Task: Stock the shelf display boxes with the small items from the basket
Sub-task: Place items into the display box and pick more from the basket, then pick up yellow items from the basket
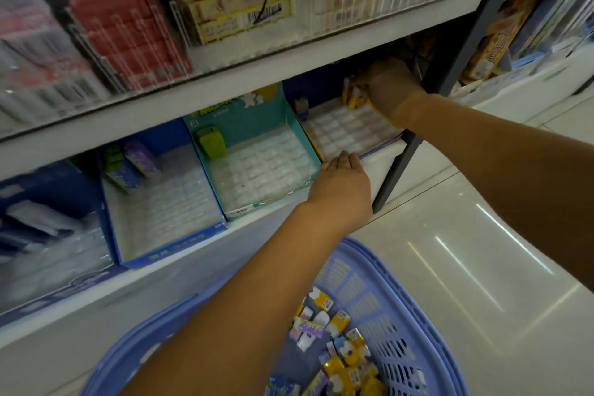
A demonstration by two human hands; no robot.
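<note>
**Seat the yellow packs [353, 99] squarely**

The packs, at the back of the display box [340, 133] right of centre, are pinched in the right hand's [390, 87] curled fingers. The left hand [342, 182], fingers straight, braces the front edge. Each pack is best pressed upright into its cell.

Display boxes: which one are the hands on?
The rightmost box, next to the teal box: right hand holds yellow items at its back, left hand touches its front.

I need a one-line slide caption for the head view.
Right hand holds yellow packets over the rightmost display box; left hand rests on its front edge.
</note>
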